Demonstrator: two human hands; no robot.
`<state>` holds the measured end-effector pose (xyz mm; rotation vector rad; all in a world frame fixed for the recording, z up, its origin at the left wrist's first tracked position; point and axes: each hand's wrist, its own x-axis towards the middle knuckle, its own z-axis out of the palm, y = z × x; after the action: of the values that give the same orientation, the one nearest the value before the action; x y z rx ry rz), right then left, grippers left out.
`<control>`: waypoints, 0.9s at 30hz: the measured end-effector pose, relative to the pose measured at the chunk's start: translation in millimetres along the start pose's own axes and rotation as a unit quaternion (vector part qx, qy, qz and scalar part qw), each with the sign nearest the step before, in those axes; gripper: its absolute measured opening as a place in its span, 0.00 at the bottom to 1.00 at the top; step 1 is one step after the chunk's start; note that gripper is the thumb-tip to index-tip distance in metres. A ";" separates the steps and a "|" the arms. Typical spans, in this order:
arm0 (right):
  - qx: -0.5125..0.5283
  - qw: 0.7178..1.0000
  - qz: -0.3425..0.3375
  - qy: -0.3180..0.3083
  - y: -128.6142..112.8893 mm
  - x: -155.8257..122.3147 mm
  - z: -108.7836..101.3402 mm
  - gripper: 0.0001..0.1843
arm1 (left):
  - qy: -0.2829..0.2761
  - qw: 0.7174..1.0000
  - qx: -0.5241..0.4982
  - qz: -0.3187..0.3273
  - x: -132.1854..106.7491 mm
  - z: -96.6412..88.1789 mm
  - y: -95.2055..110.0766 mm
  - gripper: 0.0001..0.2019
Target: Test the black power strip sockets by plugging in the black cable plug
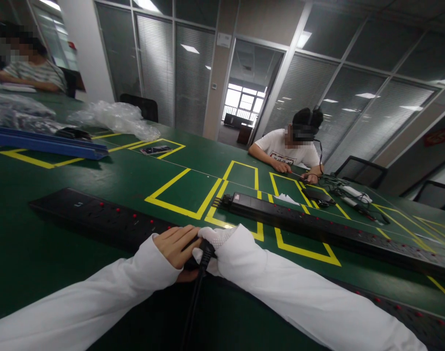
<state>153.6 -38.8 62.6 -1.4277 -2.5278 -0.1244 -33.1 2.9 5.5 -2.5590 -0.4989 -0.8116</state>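
A long black power strip (108, 219) with red-dotted outlets lies in front of me; its middle is hidden by my hands and sleeve. Over its top lies my bare left hand (178, 246), fingers together and wrapped round the strip, the thumb low on the near side. Right beside it, my right hand (215, 238) in a white dotted glove is closed on a black plug (207, 248). The plug's thick cord (195, 297) hangs down toward me. Where the plug's front meets the strip is covered by the fingers, so I cannot see whether it is inserted.
A second black power strip (299, 222) runs to the right behind my hands. Yellow tape outlines (178, 209) mark the green table (134, 180). A blue rail (43, 141) and clear plastic wrap (112, 117) lie left. Across the table a person (295, 146) handles a small tool near tangled cables (335, 185).
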 end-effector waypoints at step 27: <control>-0.084 0.994 -0.002 -0.064 -9.2 1.6 -23.2 0.20 | -0.005 1.000 -0.005 -0.003 -1.7 1.6 -0.7 0.21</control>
<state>148.7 -46.6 85.8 -1.5389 -2.6779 -0.2598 -34.0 3.9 3.5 -2.5734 -0.5075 -0.8046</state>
